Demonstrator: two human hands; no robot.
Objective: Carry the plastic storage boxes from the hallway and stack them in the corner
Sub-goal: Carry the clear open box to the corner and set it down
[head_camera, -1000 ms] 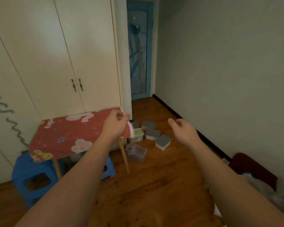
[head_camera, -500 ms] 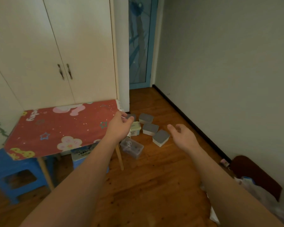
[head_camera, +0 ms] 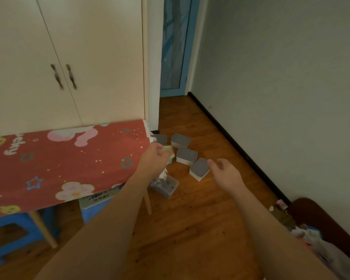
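Head view, hallway end by blue door (head_camera: 175, 47): storage boxes grouped on wood floor (head_camera: 190, 229) — three grey-lidded boxes (head_camera: 180, 140) (head_camera: 186, 156) (head_camera: 199, 169) close together, a fourth grey lid (head_camera: 161, 138) part hidden behind tablecloth edge, one pale green-lidded box (head_camera: 170, 152) behind left hand, one clear box (head_camera: 166, 185) nearest, beside table leg. Left hand (head_camera: 153, 160) raised at corner of red-cloth tabletop (head_camera: 59, 158), fingers loosely curled, holding nothing as far as seen; right hand (head_camera: 225, 174) over floor beside nearest grey-lidded box, fingers relaxed, slightly spread, no contact. Also: cream wardrobe (head_camera: 79, 67), blue stool (head_camera: 10, 233) under table.
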